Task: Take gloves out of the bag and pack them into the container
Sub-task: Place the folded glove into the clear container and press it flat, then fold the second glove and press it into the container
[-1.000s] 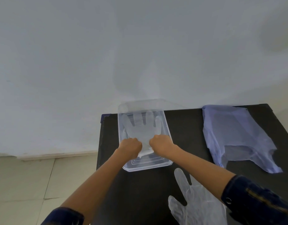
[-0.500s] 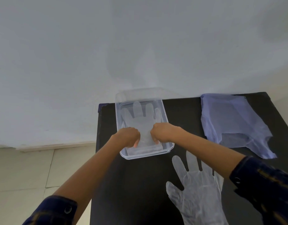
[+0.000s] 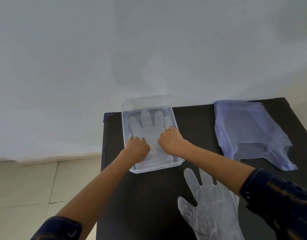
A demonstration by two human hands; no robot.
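Here left hand (image 3: 138,147), right hand (image 3: 170,139) curled, fingertips hidden, pressing glove (image 3: 147,129) in container (image 3: 175,118).

The table (image 3: 149,196) is black. The container (image 3: 173,116) is clear plastic, and the glove (image 3: 149,129) in it is a see-through milky white, like the second glove (image 3: 210,205) on the table. The bag (image 3: 249,129) is pale lavender-blue. Both sleeves (image 3: 279,201) are dark navy. The wall (image 3: 114,49) is plain white, the floor tiles (image 3: 24,184) beige.
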